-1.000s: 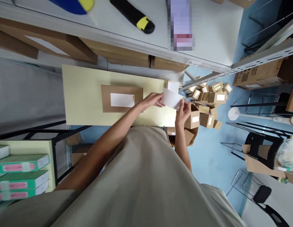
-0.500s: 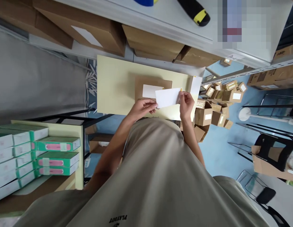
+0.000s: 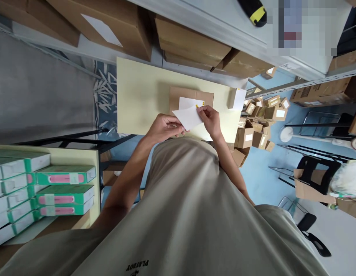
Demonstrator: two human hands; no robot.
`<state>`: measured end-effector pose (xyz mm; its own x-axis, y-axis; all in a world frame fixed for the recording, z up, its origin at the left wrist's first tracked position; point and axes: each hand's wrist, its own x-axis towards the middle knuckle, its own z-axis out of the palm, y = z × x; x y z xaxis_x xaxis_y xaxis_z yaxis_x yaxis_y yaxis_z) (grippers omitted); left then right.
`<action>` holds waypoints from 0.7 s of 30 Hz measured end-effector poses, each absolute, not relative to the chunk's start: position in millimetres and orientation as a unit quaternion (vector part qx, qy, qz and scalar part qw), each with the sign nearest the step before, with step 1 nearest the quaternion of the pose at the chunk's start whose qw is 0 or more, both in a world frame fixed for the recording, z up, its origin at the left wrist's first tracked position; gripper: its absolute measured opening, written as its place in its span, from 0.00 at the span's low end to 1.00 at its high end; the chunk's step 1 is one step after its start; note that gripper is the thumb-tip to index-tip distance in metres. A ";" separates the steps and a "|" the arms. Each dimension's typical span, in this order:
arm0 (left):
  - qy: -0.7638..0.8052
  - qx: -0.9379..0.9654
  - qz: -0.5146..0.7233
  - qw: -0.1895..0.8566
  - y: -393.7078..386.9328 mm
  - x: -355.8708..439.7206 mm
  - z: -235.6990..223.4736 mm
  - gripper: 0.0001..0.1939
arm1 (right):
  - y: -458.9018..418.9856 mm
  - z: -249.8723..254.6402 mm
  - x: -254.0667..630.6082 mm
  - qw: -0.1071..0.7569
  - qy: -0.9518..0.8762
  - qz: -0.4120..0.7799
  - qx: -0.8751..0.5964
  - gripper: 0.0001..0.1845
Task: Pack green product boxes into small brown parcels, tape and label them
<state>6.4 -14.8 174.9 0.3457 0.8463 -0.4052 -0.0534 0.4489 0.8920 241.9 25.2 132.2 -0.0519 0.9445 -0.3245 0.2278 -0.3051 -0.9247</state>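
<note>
Both hands hold a white paper sheet point(image 3: 188, 116) over a pale yellow table point(image 3: 137, 96). My left hand point(image 3: 164, 128) pinches its lower left edge. My right hand point(image 3: 210, 119) pinches its upper right corner, where a small yellow mark shows. Just beyond the sheet a flat brown cardboard package point(image 3: 191, 99) with a white label point(image 3: 190, 102) lies on the table. The sheet hides part of that label.
A small white pad point(image 3: 239, 99) lies at the table's right end. Large cardboard boxes point(image 3: 189, 42) sit under a white shelf behind the table. Several small labelled boxes point(image 3: 261, 119) are piled on the blue floor at right. Green-and-white boxes point(image 3: 51, 188) are stacked at left. Chairs point(image 3: 313, 172) stand at right.
The two hands have carried the white sheet leftward from the table's right end to over the brown package, and the sheet has tilted. The head view has shifted too.
</note>
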 end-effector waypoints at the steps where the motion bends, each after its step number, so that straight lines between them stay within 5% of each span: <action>1: 0.473 0.418 0.321 0.706 -15.5 3.7 175.4 0.16 | 23.2 131.2 236.1 0.329 -0.485 0.550 -0.595 0.35; 21: 0.433 0.410 0.316 0.738 -9.4 -48.4 190.5 0.19 | 22.8 160.2 200.0 0.369 -0.508 0.453 -0.632 0.28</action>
